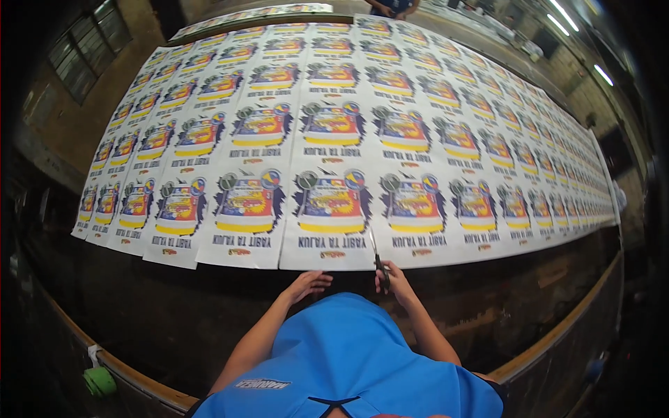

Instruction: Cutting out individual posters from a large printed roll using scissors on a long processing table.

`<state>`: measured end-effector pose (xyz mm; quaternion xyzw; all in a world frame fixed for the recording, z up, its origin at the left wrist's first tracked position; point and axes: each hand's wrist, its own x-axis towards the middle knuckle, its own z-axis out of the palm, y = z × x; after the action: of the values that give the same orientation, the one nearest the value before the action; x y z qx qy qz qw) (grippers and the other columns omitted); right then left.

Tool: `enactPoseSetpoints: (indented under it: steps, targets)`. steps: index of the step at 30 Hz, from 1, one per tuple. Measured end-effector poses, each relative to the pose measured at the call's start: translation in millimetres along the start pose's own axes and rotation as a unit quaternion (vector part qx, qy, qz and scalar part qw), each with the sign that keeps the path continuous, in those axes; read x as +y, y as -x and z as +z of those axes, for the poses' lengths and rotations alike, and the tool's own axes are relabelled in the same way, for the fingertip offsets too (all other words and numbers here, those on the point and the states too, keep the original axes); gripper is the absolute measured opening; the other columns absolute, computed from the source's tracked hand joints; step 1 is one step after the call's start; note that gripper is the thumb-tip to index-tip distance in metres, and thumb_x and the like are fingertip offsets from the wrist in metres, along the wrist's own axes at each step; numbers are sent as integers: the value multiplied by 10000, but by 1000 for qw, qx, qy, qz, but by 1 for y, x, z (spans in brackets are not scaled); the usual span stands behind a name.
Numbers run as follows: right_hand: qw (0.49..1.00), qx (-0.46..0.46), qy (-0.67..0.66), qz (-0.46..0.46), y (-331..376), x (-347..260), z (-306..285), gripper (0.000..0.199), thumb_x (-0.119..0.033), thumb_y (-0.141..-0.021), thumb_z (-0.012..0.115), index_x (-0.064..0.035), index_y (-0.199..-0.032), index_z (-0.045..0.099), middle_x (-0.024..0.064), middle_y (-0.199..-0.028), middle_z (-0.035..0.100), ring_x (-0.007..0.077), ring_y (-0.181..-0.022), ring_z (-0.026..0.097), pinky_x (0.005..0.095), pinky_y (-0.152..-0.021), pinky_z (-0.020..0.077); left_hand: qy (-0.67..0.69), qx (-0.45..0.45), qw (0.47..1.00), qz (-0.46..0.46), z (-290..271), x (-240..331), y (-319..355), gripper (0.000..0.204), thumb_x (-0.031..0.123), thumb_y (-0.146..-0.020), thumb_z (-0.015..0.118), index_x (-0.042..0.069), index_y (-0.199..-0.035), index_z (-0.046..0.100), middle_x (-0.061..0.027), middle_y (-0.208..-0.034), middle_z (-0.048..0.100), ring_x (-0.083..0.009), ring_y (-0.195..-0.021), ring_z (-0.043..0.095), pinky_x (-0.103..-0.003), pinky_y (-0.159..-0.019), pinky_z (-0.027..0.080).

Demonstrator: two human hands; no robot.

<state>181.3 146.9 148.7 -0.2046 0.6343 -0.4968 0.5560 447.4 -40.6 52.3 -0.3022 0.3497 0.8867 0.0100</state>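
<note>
A large white sheet [327, 259], printed with rows of the same colourful design, lies over the dark table. My right hand [394, 280] grips a pair of scissors [380, 268] with dark handles. Their thin blades point away from me and lie at the sheet's near edge, between two printed columns. Left of that spot, long cuts split the sheet into strips [237, 259] whose near ends are uneven. My left hand [309, 284] is just short of the near edge, fingers stretched out, holding nothing that I can see.
The dark table [488, 292] has a wooden rim along its near side. A green roll [100, 381] hangs at the lower left. Across the table, another person [394, 8] stands by a second table. More printed sheets [279, 10] lie at the far left.
</note>
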Motion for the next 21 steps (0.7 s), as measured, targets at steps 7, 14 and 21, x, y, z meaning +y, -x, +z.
enactPoseSetpoints:
  steps: [7, 14, 21]
  targets:
    - [992, 24, -89, 90, 118, 37, -21, 433, -442, -983, 552, -113, -1261, 512, 52, -689, 621, 151, -520, 599, 238, -465, 389, -51, 81, 995, 34, 83, -12, -62, 419, 469, -993, 534, 69, -1012, 657, -53, -906, 694, -155, -869, 657, -312, -773, 522]
    - [994, 27, -101, 22, 68, 25, 6, 459, -449, -982, 559, -115, -1290, 498, 35, -702, 614, 130, -531, 597, 232, -439, 391, -97, 107, 985, 99, 103, -1, -50, 380, 433, -1001, 534, 91, -892, 659, 4, -751, 659, -94, -713, 644, -262, -640, 528]
    - [990, 90, -86, -60, 64, 29, 32, 630, -364, -960, 638, -91, -1472, 392, 12, -714, 600, 86, -529, 569, 196, -428, 360, -105, 103, 983, 111, 105, 5, -40, 366, 419, -1000, 541, 102, -853, 650, 7, -735, 648, -85, -686, 631, -255, -629, 524]
